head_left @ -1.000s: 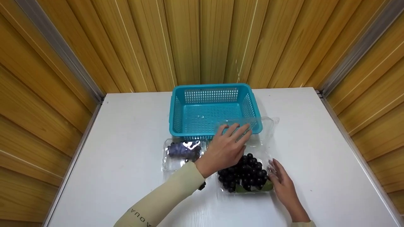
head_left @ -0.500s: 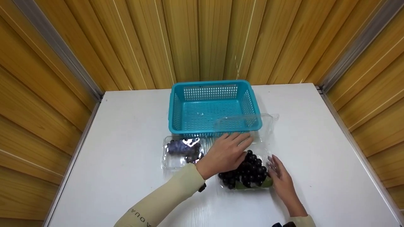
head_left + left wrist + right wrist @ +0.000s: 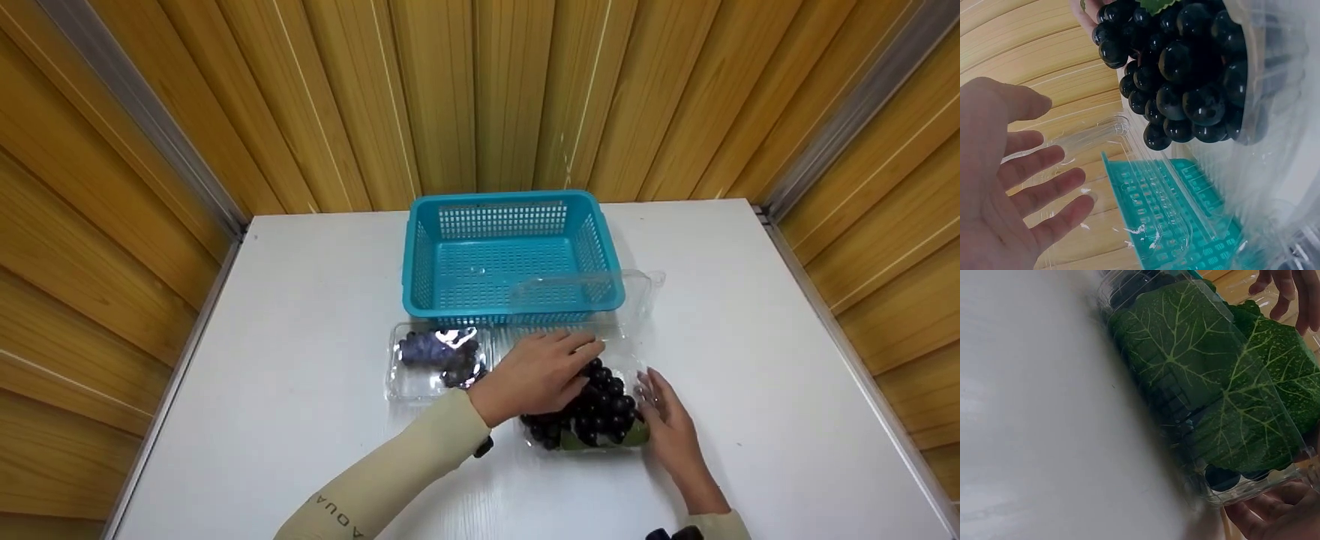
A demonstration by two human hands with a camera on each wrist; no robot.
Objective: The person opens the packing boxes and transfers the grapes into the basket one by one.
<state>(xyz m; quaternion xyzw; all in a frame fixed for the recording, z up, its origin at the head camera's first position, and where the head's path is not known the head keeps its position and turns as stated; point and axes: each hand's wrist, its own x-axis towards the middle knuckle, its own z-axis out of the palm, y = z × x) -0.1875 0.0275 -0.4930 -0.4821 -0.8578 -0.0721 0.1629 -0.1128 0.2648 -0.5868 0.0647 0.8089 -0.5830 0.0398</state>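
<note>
A bunch of black grapes [image 3: 604,409] lies in a clear plastic clamshell box [image 3: 615,448], its lid [image 3: 637,304] raised behind and overlapping the basket's front right corner. My left hand [image 3: 536,371] hovers above the left part of the bunch. In the left wrist view its fingers [image 3: 1053,188] are spread and apart from the grapes. My right hand [image 3: 671,431] holds the box by its right side; in the right wrist view its fingers [image 3: 1266,509] are bent at the box's corner. Green leaves [image 3: 1179,343] show through the box's near wall.
Behind the box stands a turquoise plastic basket [image 3: 510,311]. A second clear box [image 3: 405,386] with dark fruit sits to the left, partly behind the left wrist. The white table [image 3: 300,360] is bounded by wood-patterned walls [image 3: 510,97].
My left hand has drawn back from the raised lid, toward me, and is now over the grapes. The right hand has kept its hold on the box's side.
</note>
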